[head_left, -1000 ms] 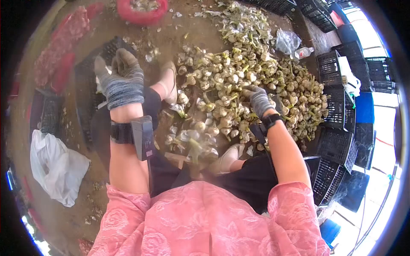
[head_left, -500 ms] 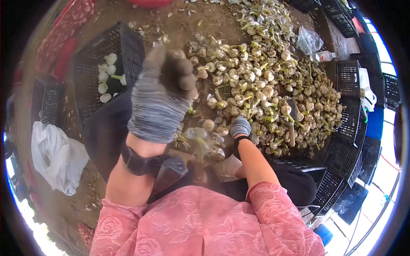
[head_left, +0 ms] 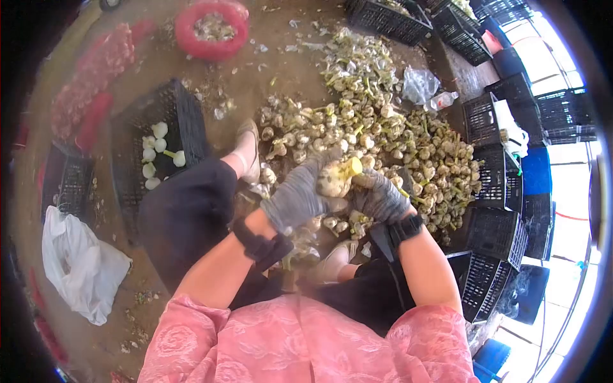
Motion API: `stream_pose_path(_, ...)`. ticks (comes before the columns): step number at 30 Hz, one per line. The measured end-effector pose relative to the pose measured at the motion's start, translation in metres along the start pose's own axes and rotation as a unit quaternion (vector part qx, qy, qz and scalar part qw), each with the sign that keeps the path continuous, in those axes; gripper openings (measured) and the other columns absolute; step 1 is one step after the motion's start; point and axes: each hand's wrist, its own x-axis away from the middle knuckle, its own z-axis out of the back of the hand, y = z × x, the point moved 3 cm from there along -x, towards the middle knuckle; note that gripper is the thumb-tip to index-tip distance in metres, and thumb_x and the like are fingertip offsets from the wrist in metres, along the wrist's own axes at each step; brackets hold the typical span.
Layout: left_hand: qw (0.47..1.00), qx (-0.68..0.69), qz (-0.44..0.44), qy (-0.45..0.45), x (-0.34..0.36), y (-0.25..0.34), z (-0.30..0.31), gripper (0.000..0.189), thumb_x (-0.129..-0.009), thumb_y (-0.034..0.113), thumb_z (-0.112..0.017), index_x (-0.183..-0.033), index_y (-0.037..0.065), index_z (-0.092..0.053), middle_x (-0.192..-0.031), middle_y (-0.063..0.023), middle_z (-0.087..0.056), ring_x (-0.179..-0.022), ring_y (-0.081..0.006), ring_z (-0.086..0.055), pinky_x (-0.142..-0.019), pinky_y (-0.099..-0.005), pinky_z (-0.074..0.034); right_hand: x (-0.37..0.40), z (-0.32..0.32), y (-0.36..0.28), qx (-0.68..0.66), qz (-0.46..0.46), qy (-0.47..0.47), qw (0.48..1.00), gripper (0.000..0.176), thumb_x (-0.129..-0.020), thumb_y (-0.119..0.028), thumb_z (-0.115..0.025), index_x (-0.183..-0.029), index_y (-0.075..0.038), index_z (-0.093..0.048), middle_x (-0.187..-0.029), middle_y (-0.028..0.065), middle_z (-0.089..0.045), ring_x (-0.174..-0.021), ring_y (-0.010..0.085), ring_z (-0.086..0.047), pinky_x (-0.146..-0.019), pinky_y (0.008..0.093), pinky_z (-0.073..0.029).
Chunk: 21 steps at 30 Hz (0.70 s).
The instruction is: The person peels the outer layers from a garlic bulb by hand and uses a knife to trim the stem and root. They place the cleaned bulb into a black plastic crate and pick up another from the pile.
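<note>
The left hand's [head_left: 297, 196] knit-gloved fingers grip a round, papery garlic bulb [head_left: 334, 179]; the right's [head_left: 381, 196] curl beside its stubby stem.

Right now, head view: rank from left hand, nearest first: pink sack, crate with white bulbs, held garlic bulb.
1. Garlic bulb: in the left hand.
2. Black crate: left, beside the left knee.
3. Pink sack: ahead-left, beyond the crate.

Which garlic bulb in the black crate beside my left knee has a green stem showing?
The garlic bulb farthest right in the black crate, a little apart from the others; its green stem points left, while the others show none.
</note>
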Motion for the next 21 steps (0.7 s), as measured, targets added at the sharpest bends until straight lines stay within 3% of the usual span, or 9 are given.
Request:
stream_pose_path(1,1.0,-0.016,-0.021,0.009,0.005,0.019,-0.006,0.083,-0.06,0.006,-0.078,-0.129,0.004,-0.032,-0.119,-0.0081,-0.048,-0.105,-0.0149,-0.048,-0.09,-0.0275,-0.041,0.011,-0.002,-0.007,0.071,-0.008,0.008,0.997,0.038,-0.083,-0.029,-0.056,-0.107,0.0,-0.05,-0.09,0.0077,-0.061,-0.076,0.019,-0.062,-0.068,0.0312,-0.052)
stream_pose_path(3,0.995,0.095,-0.017,0.028,0.009,0.036,-0.012,0.078,-0.059,0.007,-0.079,-0.125,0.003,-0.037,-0.116,-0.0073,-0.05,-0.103,-0.0149,-0.049,-0.089,-0.0283,-0.042,0.027,-0.007,-0.023,0.319,0.11,0.104,0.936,0.042,-0.078,-0.028,-0.065,-0.106,0.0,-0.052,-0.088,0.0034,-0.058,-0.072,0.0104,-0.055,-0.064,0.0233,-0.047)
stream_pose_path(5,0.984,-0.143,-0.074,0.069,0.013,0.038,-0.006,0.073,-0.057,0.007,-0.08,-0.119,0.003,-0.041,-0.114,-0.0074,-0.051,-0.101,-0.0155,-0.05,-0.088,-0.0292,-0.042,0.036,-0.02,-0.026,0.346,0.256,0.13,0.893,0.043,-0.073,-0.022,-0.071,-0.105,0.0,-0.052,-0.085,0.003,-0.057,-0.072,0.0094,-0.053,-0.065,0.0228,-0.046)
stream_pose_path(7,0.975,0.215,-0.062,0.014,0.016,0.044,-0.017,0.074,-0.055,0.009,-0.081,-0.117,0.002,-0.042,-0.11,-0.0073,-0.052,-0.099,-0.0161,-0.051,-0.086,-0.0297,-0.043,0.039,-0.044,-0.025,0.367,0.306,0.132,0.868,0.043,-0.068,-0.021,-0.074,-0.099,0.0,-0.054,-0.084,0.0042,-0.058,-0.075,0.0114,-0.053,-0.068,0.0258,-0.047)
stream_pose_path(9,0.981,-0.149,-0.108,0.067,0.022,0.057,-0.02,0.075,-0.053,0.009,-0.083,-0.116,0.003,-0.043,-0.108,-0.0071,-0.052,-0.098,-0.0163,-0.052,-0.086,-0.0293,-0.044,0.032,-0.045,-0.019,0.396,0.306,0.16,0.851,0.043,-0.067,-0.02,-0.075,-0.099,0.001,-0.054,-0.083,0.0042,-0.059,-0.075,0.0111,-0.054,-0.068,0.0261,-0.047)
stream_pose_path(10,0.98,-0.15,-0.109,0.068,0.023,0.061,-0.021,0.075,-0.053,0.009,-0.083,-0.116,0.003,-0.043,-0.108,-0.0071,-0.052,-0.098,-0.0163,-0.052,-0.086,-0.0293,-0.044,0.033,-0.047,-0.02,0.396,0.306,0.159,0.851,0.043,-0.067,-0.02,-0.075,-0.099,0.001,-0.054,-0.083,0.0042,-0.059,-0.075,0.0111,-0.054,-0.068,0.0261,-0.047)
stream_pose_path(12,0.995,0.063,-0.04,0.069,0.026,0.064,-0.022,0.075,-0.053,0.01,-0.082,-0.116,0.002,-0.043,-0.108,-0.0071,-0.052,-0.097,-0.0158,-0.052,-0.085,-0.0293,-0.044,0.036,-0.056,-0.026,0.418,0.272,0.144,0.855,0.043,-0.068,-0.019,-0.075,-0.099,0.001,-0.055,-0.082,0.0045,-0.06,-0.074,0.0101,-0.055,-0.068,0.0257,-0.047)
stream_pose_path(15,0.974,0.213,0.015,0.082,0.028,0.067,-0.022,0.075,-0.052,0.01,-0.083,-0.115,0.001,-0.043,-0.108,-0.0075,-0.052,-0.096,-0.0152,-0.052,-0.085,-0.0295,-0.044,0.037,-0.06,-0.032,0.416,0.251,0.121,0.865,0.04,-0.069,-0.018,-0.074,-0.099,0.001,-0.056,-0.082,0.0048,-0.061,-0.074,0.0095,-0.055,-0.068,0.0256,-0.047)
stream_pose_path(21,0.996,-0.021,-0.047,0.076,0.026,0.058,-0.006,0.075,-0.053,0.009,-0.083,-0.115,0.002,-0.042,-0.109,-0.008,-0.053,-0.097,-0.0154,-0.053,-0.084,-0.0296,-0.045,0.037,-0.065,-0.043,0.416,0.224,0.097,0.876,0.036,-0.07,-0.015,-0.072,-0.099,0.001,-0.058,-0.081,0.0037,-0.062,-0.072,0.0081,-0.055,-0.067,0.0247,-0.046)
